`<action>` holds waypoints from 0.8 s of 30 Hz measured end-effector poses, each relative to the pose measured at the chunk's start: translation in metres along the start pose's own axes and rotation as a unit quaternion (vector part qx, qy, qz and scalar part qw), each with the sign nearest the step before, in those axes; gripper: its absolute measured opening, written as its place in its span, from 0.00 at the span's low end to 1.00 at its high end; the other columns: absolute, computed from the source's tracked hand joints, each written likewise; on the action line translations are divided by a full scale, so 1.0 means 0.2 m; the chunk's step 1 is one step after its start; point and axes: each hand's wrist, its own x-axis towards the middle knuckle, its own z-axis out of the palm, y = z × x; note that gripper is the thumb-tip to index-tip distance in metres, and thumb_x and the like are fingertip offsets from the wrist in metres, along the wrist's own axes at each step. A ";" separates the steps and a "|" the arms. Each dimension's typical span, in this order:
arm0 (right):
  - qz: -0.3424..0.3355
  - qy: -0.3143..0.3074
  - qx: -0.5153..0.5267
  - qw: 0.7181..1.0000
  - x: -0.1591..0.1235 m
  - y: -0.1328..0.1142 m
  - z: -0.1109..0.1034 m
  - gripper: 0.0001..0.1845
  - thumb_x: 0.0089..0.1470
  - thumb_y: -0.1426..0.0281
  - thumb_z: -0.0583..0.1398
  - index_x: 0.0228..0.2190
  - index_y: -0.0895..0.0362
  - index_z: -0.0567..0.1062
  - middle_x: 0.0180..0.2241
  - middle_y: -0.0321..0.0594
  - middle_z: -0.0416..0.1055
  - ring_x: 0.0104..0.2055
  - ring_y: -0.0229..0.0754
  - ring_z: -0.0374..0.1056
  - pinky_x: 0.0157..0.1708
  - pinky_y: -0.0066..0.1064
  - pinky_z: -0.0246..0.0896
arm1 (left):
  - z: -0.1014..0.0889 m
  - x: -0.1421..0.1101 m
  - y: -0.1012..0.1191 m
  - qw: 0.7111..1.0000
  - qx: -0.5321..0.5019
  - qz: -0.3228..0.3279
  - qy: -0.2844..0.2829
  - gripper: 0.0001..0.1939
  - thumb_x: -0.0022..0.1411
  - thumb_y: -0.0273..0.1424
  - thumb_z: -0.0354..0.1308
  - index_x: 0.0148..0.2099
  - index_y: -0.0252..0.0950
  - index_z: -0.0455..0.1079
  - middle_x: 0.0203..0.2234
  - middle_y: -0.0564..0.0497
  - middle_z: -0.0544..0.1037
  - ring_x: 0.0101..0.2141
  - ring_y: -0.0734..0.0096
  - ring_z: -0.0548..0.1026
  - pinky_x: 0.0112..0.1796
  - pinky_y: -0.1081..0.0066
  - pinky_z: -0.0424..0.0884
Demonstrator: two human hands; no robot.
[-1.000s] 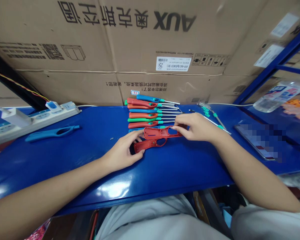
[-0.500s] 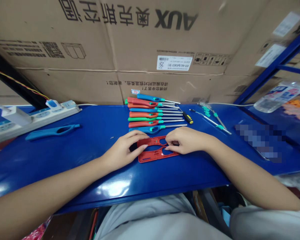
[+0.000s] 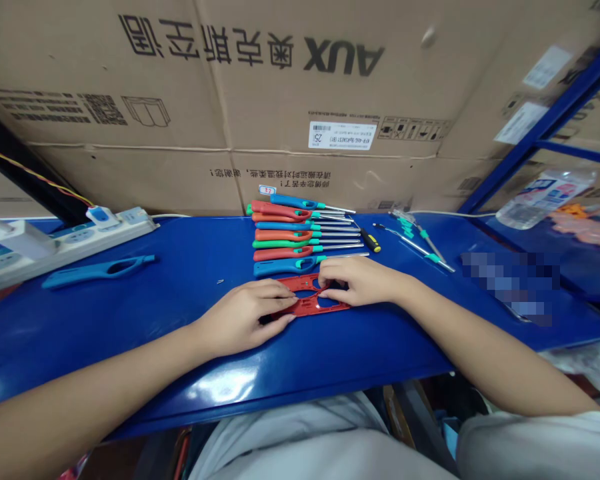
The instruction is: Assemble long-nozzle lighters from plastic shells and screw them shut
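Two red lighter casing halves (image 3: 309, 306) lie side by side on the blue table, inner sides up, with an oval trigger opening in each. My left hand (image 3: 244, 312) grips their left ends, fingers on top and thumb along the near edge. At the right end my right hand (image 3: 356, 280) is closed, with finger and thumb pinching the casings by the openings. The hands cover both ends of the casings. Just beyond lies a row of several long-nosed lighters (image 3: 280, 267) in blue, red, orange and green, with metal tubes pointing right.
A blue lighter casing (image 3: 100, 271) lies left, near a white power strip (image 3: 80, 235). A black-yellow screwdriver (image 3: 371, 241) and loose metal tubes with green parts (image 3: 420, 247) are to the right. A large cardboard box (image 3: 180, 167) stands behind; a plastic bottle (image 3: 543, 199) is far right.
My left hand has closed in over the near casing, its thumb moving to the near edge. My right hand stays at the right end. The view has shifted slightly.
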 end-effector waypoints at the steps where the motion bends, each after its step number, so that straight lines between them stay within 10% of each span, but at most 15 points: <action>1: 0.000 0.004 -0.005 1.000 0.00 0.00 0.00 0.07 0.63 0.66 0.60 0.36 0.57 0.74 0.37 0.41 0.73 0.37 0.40 0.68 0.35 0.30 0.60 | 0.00 0.00 -0.01 1.000 0.005 0.000 0.001 0.14 0.71 0.32 0.55 0.54 0.37 0.77 0.48 0.45 0.82 0.48 0.62 0.79 0.50 0.62 0.77; 15: 0.026 0.140 -0.127 0.982 -0.03 0.07 -0.07 0.11 0.66 0.68 0.54 0.41 0.56 0.76 0.41 0.43 0.78 0.40 0.42 0.73 0.36 0.30 0.60 | -0.04 0.01 -0.02 1.000 0.028 -0.003 -0.005 0.13 0.71 0.33 0.56 0.54 0.38 0.75 0.46 0.46 0.81 0.46 0.63 0.78 0.49 0.61 0.75; 19: 0.162 0.143 -0.166 0.962 -0.03 0.11 -0.10 0.11 0.63 0.64 0.57 0.33 0.55 0.77 0.32 0.40 0.78 0.34 0.41 0.71 0.32 0.30 0.54 | -0.04 0.01 -0.03 0.999 0.031 -0.006 -0.004 0.13 0.71 0.34 0.56 0.53 0.39 0.75 0.44 0.46 0.81 0.45 0.63 0.78 0.48 0.62 0.75; 24: 0.407 0.243 -0.205 0.856 -0.14 0.27 -0.25 0.19 0.65 0.60 0.50 0.29 0.56 0.73 0.36 0.51 0.76 0.39 0.50 0.71 0.34 0.35 0.57 | -0.05 0.01 -0.02 0.999 0.032 -0.005 0.002 0.13 0.70 0.34 0.56 0.53 0.39 0.76 0.43 0.46 0.81 0.44 0.61 0.78 0.46 0.61 0.75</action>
